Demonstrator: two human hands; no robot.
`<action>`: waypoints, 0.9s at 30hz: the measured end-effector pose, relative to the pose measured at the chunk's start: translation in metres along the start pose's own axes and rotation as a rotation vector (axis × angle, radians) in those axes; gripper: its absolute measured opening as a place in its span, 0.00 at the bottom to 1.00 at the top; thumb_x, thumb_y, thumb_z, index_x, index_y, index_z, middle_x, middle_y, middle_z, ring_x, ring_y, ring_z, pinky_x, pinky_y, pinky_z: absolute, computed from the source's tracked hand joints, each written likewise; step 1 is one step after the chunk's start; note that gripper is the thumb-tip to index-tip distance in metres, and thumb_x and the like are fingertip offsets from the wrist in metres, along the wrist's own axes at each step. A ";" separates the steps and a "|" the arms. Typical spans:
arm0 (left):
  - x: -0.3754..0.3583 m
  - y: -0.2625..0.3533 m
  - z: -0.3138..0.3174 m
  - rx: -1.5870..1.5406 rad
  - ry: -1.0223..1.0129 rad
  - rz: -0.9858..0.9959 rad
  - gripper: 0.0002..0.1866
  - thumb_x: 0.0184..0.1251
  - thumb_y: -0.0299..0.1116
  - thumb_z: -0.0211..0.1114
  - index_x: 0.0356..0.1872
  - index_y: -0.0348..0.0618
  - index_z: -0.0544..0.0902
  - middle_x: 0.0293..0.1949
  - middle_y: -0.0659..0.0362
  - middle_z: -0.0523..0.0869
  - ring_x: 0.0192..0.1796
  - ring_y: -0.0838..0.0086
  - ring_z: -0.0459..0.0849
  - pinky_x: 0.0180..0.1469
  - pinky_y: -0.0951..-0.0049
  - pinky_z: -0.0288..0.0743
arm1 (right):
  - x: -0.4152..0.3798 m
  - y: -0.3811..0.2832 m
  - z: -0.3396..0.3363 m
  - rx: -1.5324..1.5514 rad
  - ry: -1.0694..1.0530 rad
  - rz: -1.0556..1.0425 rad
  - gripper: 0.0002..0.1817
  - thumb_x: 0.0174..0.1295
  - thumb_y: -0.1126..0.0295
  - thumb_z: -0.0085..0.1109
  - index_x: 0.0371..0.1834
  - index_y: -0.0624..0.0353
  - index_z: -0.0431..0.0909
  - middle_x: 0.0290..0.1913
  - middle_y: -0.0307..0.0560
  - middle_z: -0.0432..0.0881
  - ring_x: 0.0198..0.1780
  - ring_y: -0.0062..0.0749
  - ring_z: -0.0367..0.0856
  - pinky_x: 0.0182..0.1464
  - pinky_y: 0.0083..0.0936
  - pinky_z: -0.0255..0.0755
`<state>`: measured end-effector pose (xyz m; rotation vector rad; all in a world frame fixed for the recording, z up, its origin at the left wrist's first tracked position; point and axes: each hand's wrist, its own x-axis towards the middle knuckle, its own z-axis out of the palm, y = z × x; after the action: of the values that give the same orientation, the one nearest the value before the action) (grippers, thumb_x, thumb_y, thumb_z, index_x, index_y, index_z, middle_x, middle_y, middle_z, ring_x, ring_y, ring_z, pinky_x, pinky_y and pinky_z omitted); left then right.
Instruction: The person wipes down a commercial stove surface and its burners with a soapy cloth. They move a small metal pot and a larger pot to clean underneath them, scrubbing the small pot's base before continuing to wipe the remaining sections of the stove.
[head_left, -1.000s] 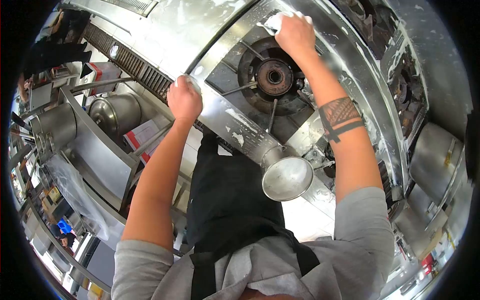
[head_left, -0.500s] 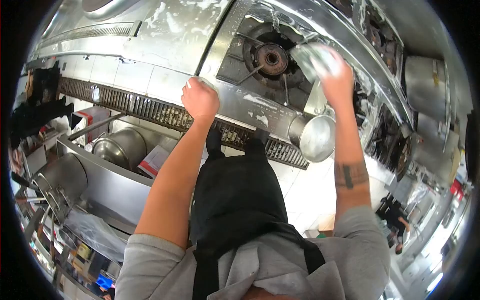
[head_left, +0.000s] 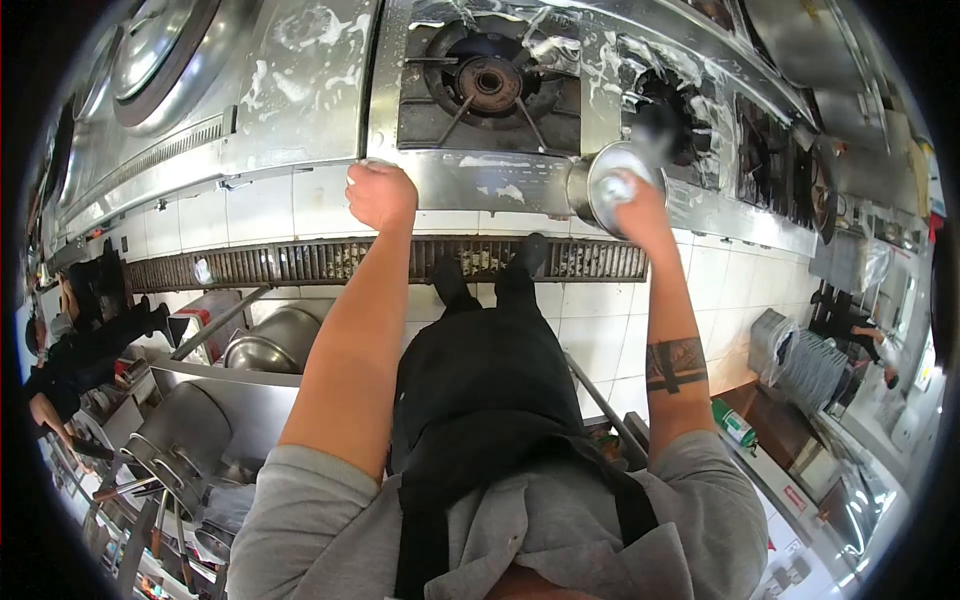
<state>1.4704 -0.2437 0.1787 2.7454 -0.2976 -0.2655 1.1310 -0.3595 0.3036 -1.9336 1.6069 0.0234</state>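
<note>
Steel stove front (head_left: 470, 190), soap-streaked: left hand (head_left: 380, 195) fisted on its edge; right hand (head_left: 637, 205) at round metal container (head_left: 605, 180), finger spread blurred, indeterminable.

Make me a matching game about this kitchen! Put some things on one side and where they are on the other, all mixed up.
Things:
1. left hand
2. right hand
3. burner
4. green bottle

Places:
A. in the middle of the soapy stove top
B. low down on the right, by the person's elbow
C. at the round metal pot on the stove's front
D. gripping the stove's front edge

Pairs: 1-D, 2-C, 3-A, 4-B
</note>
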 end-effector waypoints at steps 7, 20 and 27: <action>-0.003 -0.002 -0.002 -0.005 0.037 0.134 0.13 0.75 0.37 0.55 0.48 0.38 0.81 0.44 0.45 0.88 0.51 0.47 0.85 0.53 0.45 0.77 | -0.037 -0.005 -0.046 1.168 0.366 0.107 0.19 0.72 0.72 0.64 0.65 0.55 0.80 0.62 0.50 0.83 0.56 0.35 0.86 0.60 0.26 0.83; -0.003 -0.005 -0.001 -0.011 0.004 0.100 0.13 0.75 0.37 0.55 0.47 0.39 0.80 0.44 0.44 0.88 0.51 0.45 0.85 0.51 0.44 0.77 | 0.180 -0.047 0.021 -0.389 0.245 -0.625 0.20 0.54 0.76 0.60 0.51 0.51 0.89 0.49 0.58 0.88 0.52 0.56 0.86 0.58 0.47 0.79; -0.002 -0.001 -0.004 -0.018 -0.003 0.099 0.13 0.75 0.38 0.55 0.47 0.39 0.81 0.45 0.45 0.87 0.52 0.45 0.83 0.52 0.44 0.77 | 0.189 -0.062 0.010 -0.594 0.130 -0.541 0.21 0.54 0.75 0.58 0.51 0.53 0.89 0.45 0.64 0.88 0.50 0.59 0.86 0.58 0.48 0.79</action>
<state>1.4700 -0.2409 0.1817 2.7033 -0.4288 -0.2445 1.2394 -0.5180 0.2497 -2.8304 1.1759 0.1728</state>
